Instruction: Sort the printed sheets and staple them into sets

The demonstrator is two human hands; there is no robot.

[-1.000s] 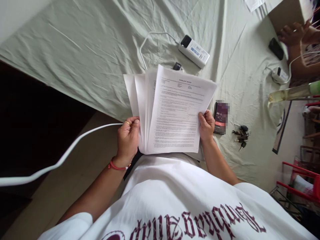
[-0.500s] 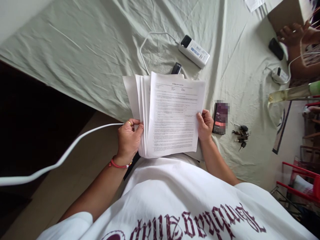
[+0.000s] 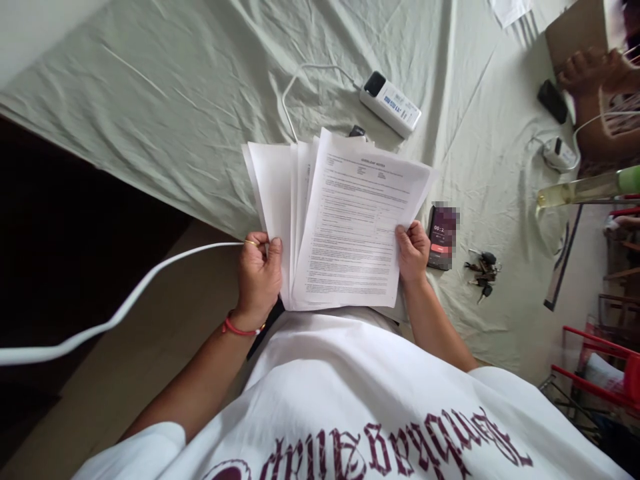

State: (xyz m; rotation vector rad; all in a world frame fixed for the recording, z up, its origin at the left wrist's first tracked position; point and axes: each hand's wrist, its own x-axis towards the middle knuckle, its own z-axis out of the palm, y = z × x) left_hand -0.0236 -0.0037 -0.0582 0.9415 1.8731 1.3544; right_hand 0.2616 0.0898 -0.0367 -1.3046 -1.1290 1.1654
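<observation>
A stack of printed paper sheets [image 3: 353, 233] is held up in front of my shirt, its top page dense with small text under a heading. My left hand [image 3: 260, 273] is closed on the left edge, thumb on the front and fingers behind. Several sheets fan out on that side. On the right edge, my right hand [image 3: 413, 250] pinches the pages between thumb and bent fingers. A white cable [image 3: 150, 277] runs from the left toward my left hand and goes out of sight there. The sheets partly hide a small black object [image 3: 357, 131] behind them.
Beyond the papers lies a white power bank [image 3: 391, 105] with a cable. To the right are a phone [image 3: 441, 237], a bunch of keys [image 3: 483, 272] and a bottle [image 3: 580, 188]. Another person's hand [image 3: 587, 70] rests at the far right. The cloth-covered table's edge [image 3: 125, 170] runs along the left.
The top sheets have tilted and shifted to the right at their upper end, and the pages are fanned wider. My left thumb has moved up and lies straighter along the edge.
</observation>
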